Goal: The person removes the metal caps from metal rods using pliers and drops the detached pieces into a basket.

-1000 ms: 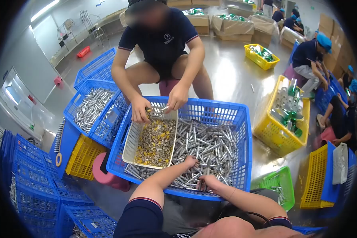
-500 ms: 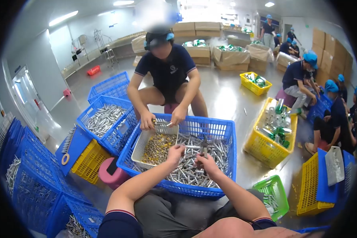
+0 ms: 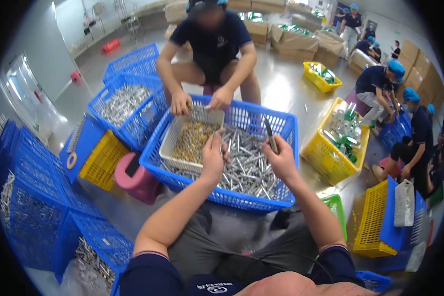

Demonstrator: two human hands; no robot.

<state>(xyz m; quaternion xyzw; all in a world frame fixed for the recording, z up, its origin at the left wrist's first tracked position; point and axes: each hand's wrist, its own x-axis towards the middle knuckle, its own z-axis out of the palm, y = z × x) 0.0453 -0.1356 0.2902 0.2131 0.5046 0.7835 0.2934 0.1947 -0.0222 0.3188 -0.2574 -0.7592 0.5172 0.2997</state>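
Note:
My right hand (image 3: 283,157) is wrapped round a pair of pliers (image 3: 270,132), its dark jaws pointing up above the blue basket (image 3: 217,197). My left hand (image 3: 215,154) is curled beside the right edge of a white basket (image 3: 180,163); whatever its fingers hold is hidden. Many silver metal tubes (image 3: 249,165) fill the blue basket beneath both hands. Small brass-coloured and silver pieces (image 3: 190,140) lie in the white basket, which rests inside the blue one. Across from me, a person's hands (image 3: 202,102) work over the white basket's far edge.
A pink stool (image 3: 135,180) and a blue crate of silver tubes (image 3: 128,106) stand to the left. Right of the basket is a yellow crate (image 3: 333,153) with green and clear pieces. A green basket (image 3: 336,207) sits near my right arm. Several co-workers (image 3: 380,89) sit farther right.
My hands have moved apart, the right one turning the pliers upright and away from the tube my left hand was holding up. The view has tilted downward.

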